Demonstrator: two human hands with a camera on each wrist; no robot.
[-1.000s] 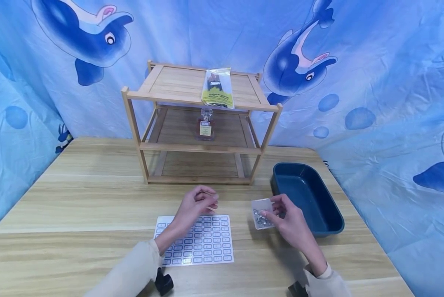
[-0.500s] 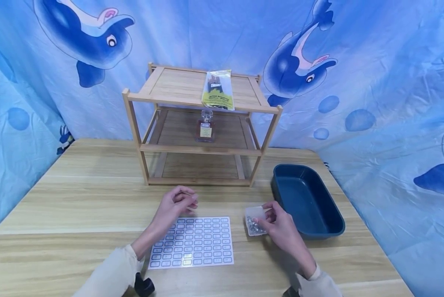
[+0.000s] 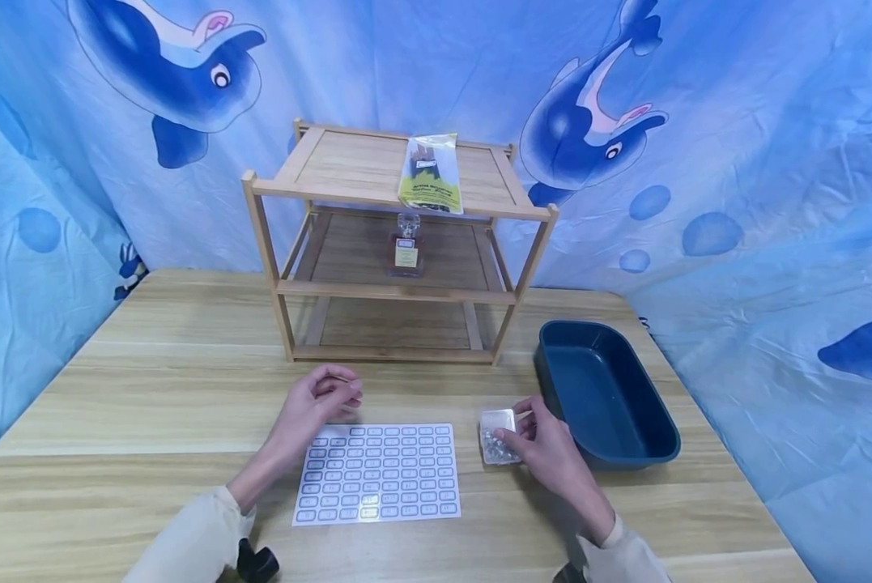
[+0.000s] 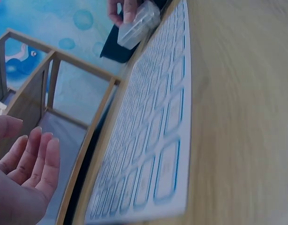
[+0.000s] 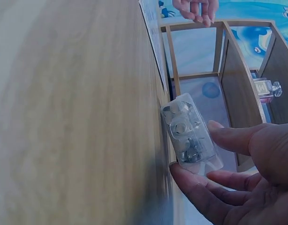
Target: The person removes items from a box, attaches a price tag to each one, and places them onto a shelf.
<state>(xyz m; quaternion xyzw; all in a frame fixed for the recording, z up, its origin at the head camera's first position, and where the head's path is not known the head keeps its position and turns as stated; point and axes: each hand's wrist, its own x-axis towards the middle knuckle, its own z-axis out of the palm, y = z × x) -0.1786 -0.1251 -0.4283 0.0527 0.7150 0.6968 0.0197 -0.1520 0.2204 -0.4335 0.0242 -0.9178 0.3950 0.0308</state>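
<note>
My right hand (image 3: 552, 453) grips a small clear plastic box (image 3: 491, 444) by its side, between thumb and fingers, low over the table. Small round metal pieces show through its wall in the right wrist view, where the box (image 5: 185, 133) is tilted. My left hand (image 3: 317, 403) hovers above the top left corner of a white sheet (image 3: 392, 471) printed with rows of blue-framed labels. In the left wrist view the fingers (image 4: 35, 161) are loosely bent and apart from the thumb, with nothing between them.
A wooden three-tier shelf (image 3: 388, 354) stands at the back of the table. On its middle tier is a glass perfume bottle (image 3: 405, 255); a yellow-and-clear packet (image 3: 430, 174) lies on top. An empty dark blue basin (image 3: 601, 389) sits right of my right hand.
My left hand has moved left, from over the sheet's upper middle to its top left corner. My right hand has lowered the plastic box slightly toward me and to the left.
</note>
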